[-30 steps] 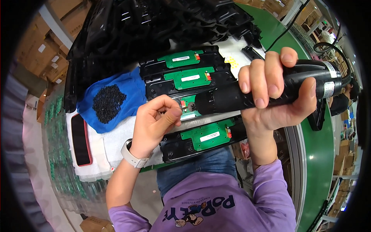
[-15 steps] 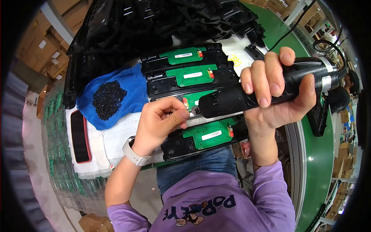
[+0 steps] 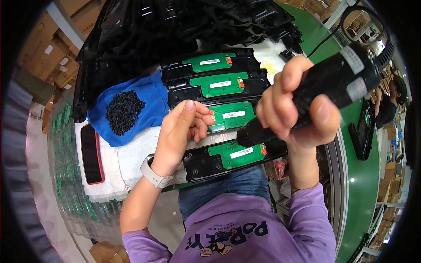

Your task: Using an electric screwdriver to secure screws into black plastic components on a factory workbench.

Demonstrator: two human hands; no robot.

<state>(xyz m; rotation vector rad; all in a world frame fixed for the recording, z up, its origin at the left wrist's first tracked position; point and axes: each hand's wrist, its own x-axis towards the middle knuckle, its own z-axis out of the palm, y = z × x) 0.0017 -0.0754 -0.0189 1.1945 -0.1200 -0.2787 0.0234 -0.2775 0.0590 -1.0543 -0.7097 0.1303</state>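
Observation:
My right hand (image 3: 298,107) is wrapped round a black electric screwdriver (image 3: 337,83). Its nose points down and left, over the upper edge of the nearest green circuit board (image 3: 230,161). The bit's exact contact is too small to make out. My left hand (image 3: 182,127) is beside the red-and-white connector of the third green circuit board (image 3: 228,120), thumb raised and fingers curled inward. Whatever those fingers hold is hidden. Each board lies on a long black plastic panel (image 3: 201,165). A pile of small black screws (image 3: 123,111) rests on a blue cloth (image 3: 98,107).
Two more boards on panels (image 3: 180,94) lie farther back. Stacked black plastic parts (image 3: 197,26) fill the far side. A red-edged phone (image 3: 91,155) is at left. The tool's cable (image 3: 344,22) loops at upper right. Another black part (image 3: 362,131) is on the green surface; a person (image 3: 392,103) is beyond.
The screwdriver's nose has moved away from my left fingertips, nearer to me, over the closest board, and its body is tilted more steeply. My left thumb has lifted from its pinch.

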